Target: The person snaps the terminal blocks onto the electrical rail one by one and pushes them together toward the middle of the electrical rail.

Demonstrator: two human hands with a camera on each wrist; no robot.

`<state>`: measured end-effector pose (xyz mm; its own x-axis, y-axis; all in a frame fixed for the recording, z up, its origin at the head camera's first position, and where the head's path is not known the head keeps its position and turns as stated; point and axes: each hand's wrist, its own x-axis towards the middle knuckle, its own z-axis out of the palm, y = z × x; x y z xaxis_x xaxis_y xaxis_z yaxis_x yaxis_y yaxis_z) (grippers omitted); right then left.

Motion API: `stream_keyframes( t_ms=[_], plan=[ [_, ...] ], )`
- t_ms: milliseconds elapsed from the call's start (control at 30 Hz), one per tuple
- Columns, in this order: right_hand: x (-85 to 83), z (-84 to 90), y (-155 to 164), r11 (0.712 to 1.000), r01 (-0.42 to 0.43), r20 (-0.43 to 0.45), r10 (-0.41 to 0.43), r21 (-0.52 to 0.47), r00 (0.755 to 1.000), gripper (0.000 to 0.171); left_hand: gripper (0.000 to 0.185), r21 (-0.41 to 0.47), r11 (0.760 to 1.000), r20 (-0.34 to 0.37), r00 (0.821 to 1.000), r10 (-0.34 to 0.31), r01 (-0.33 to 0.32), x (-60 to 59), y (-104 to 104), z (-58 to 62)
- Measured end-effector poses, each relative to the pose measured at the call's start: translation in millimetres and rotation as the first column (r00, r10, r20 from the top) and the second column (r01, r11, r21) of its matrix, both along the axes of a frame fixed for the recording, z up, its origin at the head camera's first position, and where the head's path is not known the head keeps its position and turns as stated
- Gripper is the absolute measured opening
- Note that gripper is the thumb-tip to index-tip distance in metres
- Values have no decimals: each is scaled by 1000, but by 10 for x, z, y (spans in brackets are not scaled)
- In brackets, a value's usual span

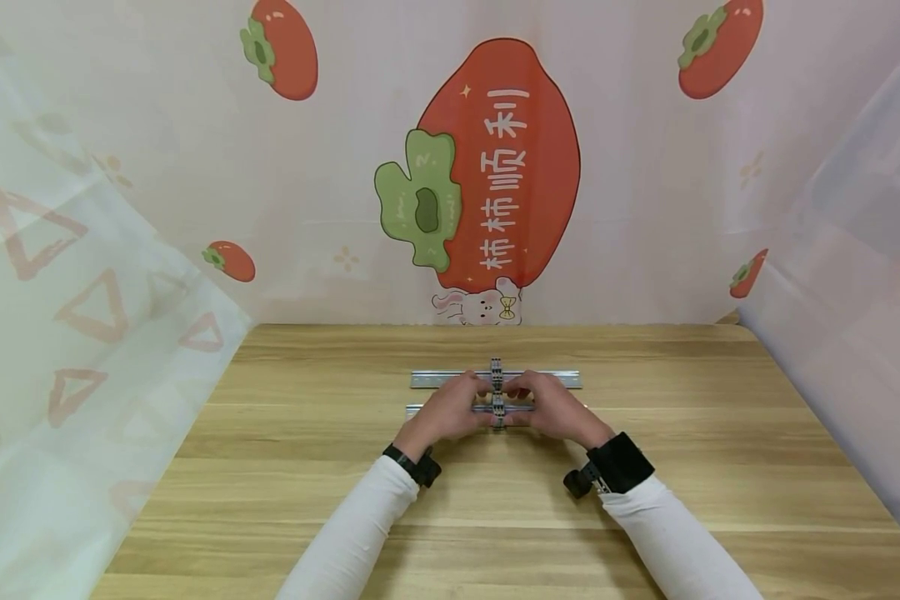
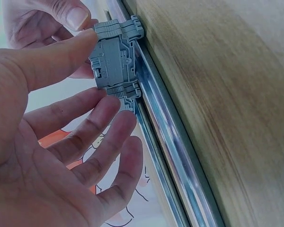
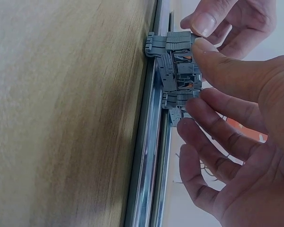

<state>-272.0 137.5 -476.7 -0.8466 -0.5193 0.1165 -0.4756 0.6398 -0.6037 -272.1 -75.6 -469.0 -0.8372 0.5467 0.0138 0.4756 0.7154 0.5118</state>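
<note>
The left hand [image 1: 450, 410] and the right hand [image 1: 549, 408] meet from either side on a grey terminal block [image 1: 498, 411], each pinching it between thumb and fingertips. The block sits on the near DIN rail [image 1: 414, 410], close to mid-length; whether it is fully latched cannot be told. A second terminal block [image 1: 497, 371] already stands on the far DIN rail [image 1: 555, 380]. Both rails lie parallel, near each other, on the wooden table [image 1: 307, 467]. Open rail extends left and right of each block, and bare tabletop surrounds the rails, well apart from every edge.
</note>
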Motion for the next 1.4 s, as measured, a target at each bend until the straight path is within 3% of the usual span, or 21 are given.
stream_keyframes(
  t_ms=[1400],
  plan=[
    [-1, -30, -13, 1000, 12, 6, -12, -14, 1000, 36, 40, 9, 1000, 15, 1000, 27, -27, 10, 4, -22]
  ],
)
